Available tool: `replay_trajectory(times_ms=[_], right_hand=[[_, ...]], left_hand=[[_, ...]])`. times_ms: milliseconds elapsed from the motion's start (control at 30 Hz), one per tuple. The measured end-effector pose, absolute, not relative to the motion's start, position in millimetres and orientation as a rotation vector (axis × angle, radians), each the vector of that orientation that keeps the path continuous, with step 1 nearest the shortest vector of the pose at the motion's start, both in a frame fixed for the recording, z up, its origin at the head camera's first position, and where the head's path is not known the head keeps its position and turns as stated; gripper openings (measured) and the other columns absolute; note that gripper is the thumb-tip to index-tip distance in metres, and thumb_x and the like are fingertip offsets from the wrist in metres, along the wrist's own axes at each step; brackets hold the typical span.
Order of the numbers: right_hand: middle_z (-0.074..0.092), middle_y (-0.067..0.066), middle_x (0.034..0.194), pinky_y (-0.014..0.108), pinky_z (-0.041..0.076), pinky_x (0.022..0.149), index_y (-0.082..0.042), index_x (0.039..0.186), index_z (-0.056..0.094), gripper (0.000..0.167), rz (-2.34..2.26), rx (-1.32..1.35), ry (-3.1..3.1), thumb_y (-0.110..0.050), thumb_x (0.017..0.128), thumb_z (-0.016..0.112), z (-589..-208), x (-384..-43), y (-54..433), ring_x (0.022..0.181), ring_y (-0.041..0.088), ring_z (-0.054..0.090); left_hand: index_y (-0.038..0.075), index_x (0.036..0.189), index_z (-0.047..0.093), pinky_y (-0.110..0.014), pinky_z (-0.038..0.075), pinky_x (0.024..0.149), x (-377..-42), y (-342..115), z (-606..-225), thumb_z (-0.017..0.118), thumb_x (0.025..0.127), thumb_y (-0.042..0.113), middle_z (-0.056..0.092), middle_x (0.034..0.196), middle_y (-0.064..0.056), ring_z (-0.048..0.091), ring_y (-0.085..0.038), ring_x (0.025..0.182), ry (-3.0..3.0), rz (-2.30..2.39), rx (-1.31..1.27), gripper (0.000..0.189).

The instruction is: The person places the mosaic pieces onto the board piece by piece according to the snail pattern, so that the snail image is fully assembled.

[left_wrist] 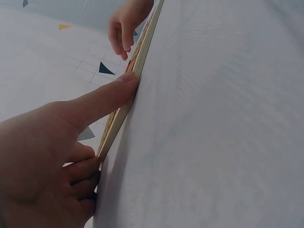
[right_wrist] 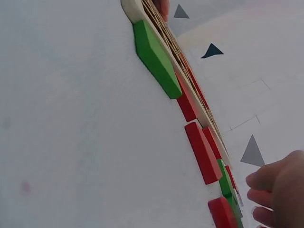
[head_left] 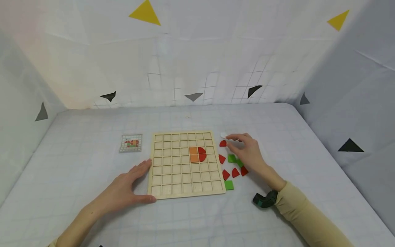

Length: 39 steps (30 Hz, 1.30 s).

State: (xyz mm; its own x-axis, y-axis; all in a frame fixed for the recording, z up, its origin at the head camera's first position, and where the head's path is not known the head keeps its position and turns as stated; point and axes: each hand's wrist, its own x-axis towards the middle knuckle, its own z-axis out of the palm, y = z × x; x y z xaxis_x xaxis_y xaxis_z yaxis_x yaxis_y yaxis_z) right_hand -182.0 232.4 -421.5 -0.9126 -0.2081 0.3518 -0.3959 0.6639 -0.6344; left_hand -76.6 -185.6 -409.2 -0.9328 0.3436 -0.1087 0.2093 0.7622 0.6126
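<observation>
A wooden grid board [head_left: 176, 179] lies on the table, with two orange squares [head_left: 193, 154] and two red quarter-circle pieces [head_left: 202, 154] set in its cells. My left hand [head_left: 128, 185] rests against the board's left side, fingertips at the edge and thumb at the near corner. In the left wrist view that thumb [left_wrist: 107, 97] lies along the board's rim. To the right of the board, my right hand [head_left: 249, 152] hovers with thumb and index finger apart. Their tips are right beside a loose red quarter-circle piece [head_left: 223, 143] and a white piece [head_left: 223, 135].
Along the board's right side lie more red pieces [head_left: 235, 172] and several green squares [head_left: 229, 185]. A small pattern card [head_left: 131, 143] sits left of the board. White cloth walls [head_left: 197, 51] with coloured triangles stand around the table.
</observation>
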Motion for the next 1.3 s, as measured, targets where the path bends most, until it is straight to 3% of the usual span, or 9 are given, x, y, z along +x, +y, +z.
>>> replay_trajectory(times_ms=[300, 767, 1300], right_hand=[[0.07, 0.006, 0.115, 0.044, 0.051, 0.089, -0.011, 0.123, 0.07, 0.036, 1.031, 0.552, -2.632, -0.016, 0.088, 0.077, -438.1, -185.7, 235.2, 0.109, 0.022, 0.057], [0.073, 0.003, 0.1, 0.036, 0.051, 0.077, -0.01, 0.112, 0.075, 0.03, 0.954, 0.634, -2.551, -0.013, 0.084, 0.082, -441.6, -187.4, 236.0, 0.098, 0.02, 0.059], [0.074, 0.003, 0.099, 0.034, 0.051, 0.071, -0.009, 0.109, 0.075, 0.028, 0.884, 0.716, -2.505, -0.014, 0.083, 0.083, -443.1, -189.7, 234.3, 0.09, 0.017, 0.06]], left_hand=[[0.024, 0.159, 0.028, -0.066, 0.026, 0.114, -76.2, -185.4, -410.0, 0.079, 0.067, 0.07, 0.031, 0.163, -0.005, 0.03, -0.041, 0.147, 2.747, 0.903, 0.432, 0.115], [0.024, 0.159, 0.028, -0.067, 0.026, 0.114, -76.5, -184.5, -409.3, 0.078, 0.067, 0.071, 0.031, 0.163, -0.006, 0.03, -0.041, 0.147, 2.745, 0.892, 0.428, 0.115], [0.026, 0.159, 0.028, -0.066, 0.026, 0.113, -76.4, -185.9, -408.4, 0.079, 0.067, 0.07, 0.031, 0.163, -0.004, 0.03, -0.041, 0.148, 2.739, 0.915, 0.432, 0.115]])
